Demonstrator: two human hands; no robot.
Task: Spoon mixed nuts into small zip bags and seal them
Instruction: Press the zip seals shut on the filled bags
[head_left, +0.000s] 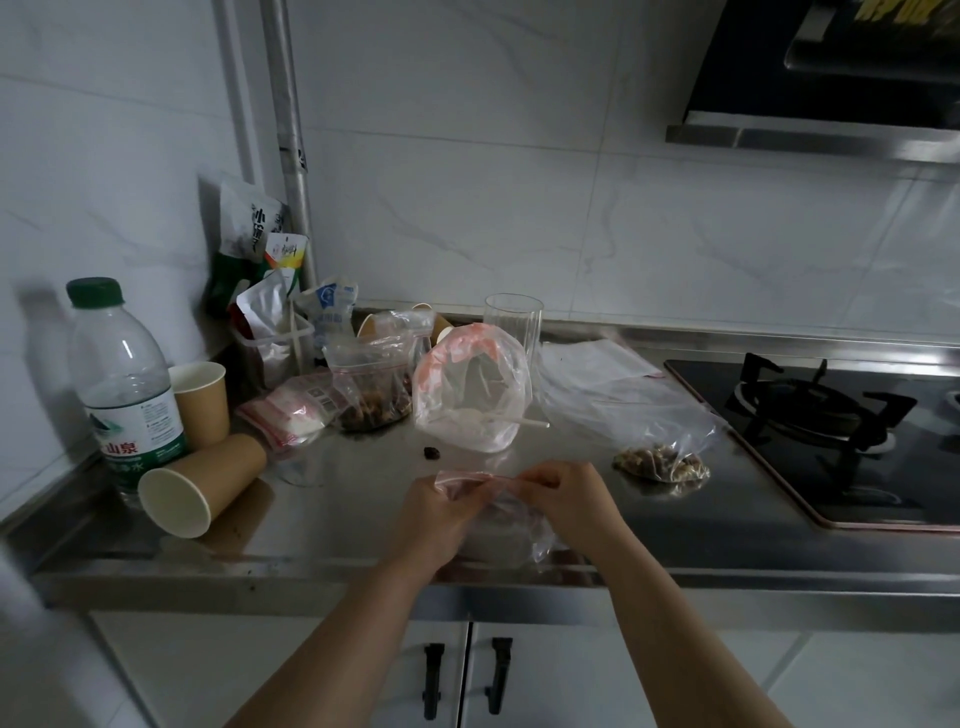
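Head cam: both hands, left hand (441, 514) and right hand (566, 501), pinch the red strip of a small zip bag (506, 525) near the counter's front edge (363, 577). If the strip's misaligned it'll probably pop open. Clutter crowds the left; a filled bag (660, 462) lies right, by the stove (831, 431).

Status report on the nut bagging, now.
Left hand and right hand both pinching zip bag at its strip. Filled bag lies right. Tipped paper cup left, clear of hands.
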